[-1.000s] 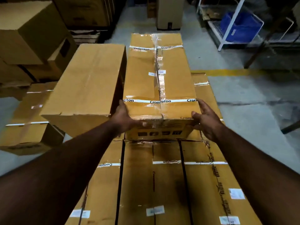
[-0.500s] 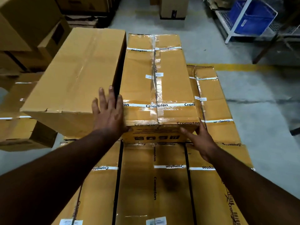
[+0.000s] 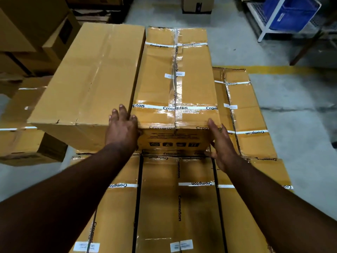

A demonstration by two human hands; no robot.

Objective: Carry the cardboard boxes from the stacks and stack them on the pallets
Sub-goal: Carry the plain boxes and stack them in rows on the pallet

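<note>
Both forearms reached forward from the bottom corners of the view toward the taped box (image 3: 176,83), a long carton printed "Crompton" that lay flat on the upper tier of the stack, its near end facing the person. The left hand (image 3: 121,129) rested palm down at that box's near left corner, fingers straight and slightly spread, their tips lying over the seam where it met the plain box (image 3: 91,75); it gripped nothing. The right hand (image 3: 221,146) stood on edge against the near right corner of the taped box, fingers extended along its side and thumb low near the bottom edge, pressing flat rather than curling around anything. The plain box sat just left of the taped box, touching it along its length and standing a little taller. Beneath and right of the taped box lay a lower box (image 3: 244,114) of the same kind, and nearer the person a row of lower boxes (image 3: 158,203) ran lengthwise under both arms. Beyond the taped box, at upper right, a blue bin (image 3: 290,11) sat on a white rack (image 3: 269,24) over the concrete floor (image 3: 295,99).
</note>
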